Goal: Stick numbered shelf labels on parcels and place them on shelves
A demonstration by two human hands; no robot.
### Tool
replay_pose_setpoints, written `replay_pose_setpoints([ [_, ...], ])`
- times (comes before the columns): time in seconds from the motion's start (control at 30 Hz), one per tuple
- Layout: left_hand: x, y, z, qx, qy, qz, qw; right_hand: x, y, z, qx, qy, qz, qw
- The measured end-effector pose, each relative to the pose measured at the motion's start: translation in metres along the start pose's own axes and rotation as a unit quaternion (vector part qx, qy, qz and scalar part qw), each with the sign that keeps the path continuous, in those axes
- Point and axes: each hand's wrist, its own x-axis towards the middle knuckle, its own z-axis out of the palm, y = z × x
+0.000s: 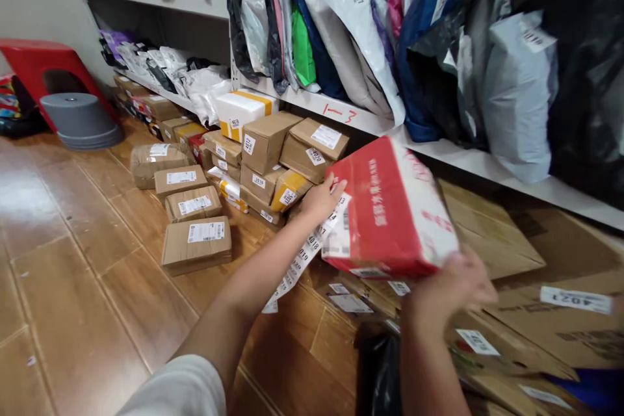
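The left hand (322, 201) and right hand (455, 279) hold a tilted red-and-white box (375, 208) between them at opposite sides. A label strip (303, 261) (printed with a column of numbers) trails below the left hand. Brown cartons (195, 240) stand in a row on the wooden floor (112, 292); others are stacked nearby, before a white shelf (451, 159) of upright plastic parcels (519, 91). A red stool (63, 58) stands far left.
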Motion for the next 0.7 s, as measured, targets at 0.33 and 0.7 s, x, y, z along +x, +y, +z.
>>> replay_pose_setpoints([
  [0.33, 0.003, -0.045, -0.028, 0.108, -0.009, 0.005, 0.994, -0.002, -0.058, 0.039, -0.054, 0.045, -0.236, 0.969],
  [0.7, 0.098, -0.012, -0.067, 0.431, 0.082, 0.084, 0.895, 0.002, -0.040, 0.032, -0.005, 0.013, -0.221, 0.975],
])
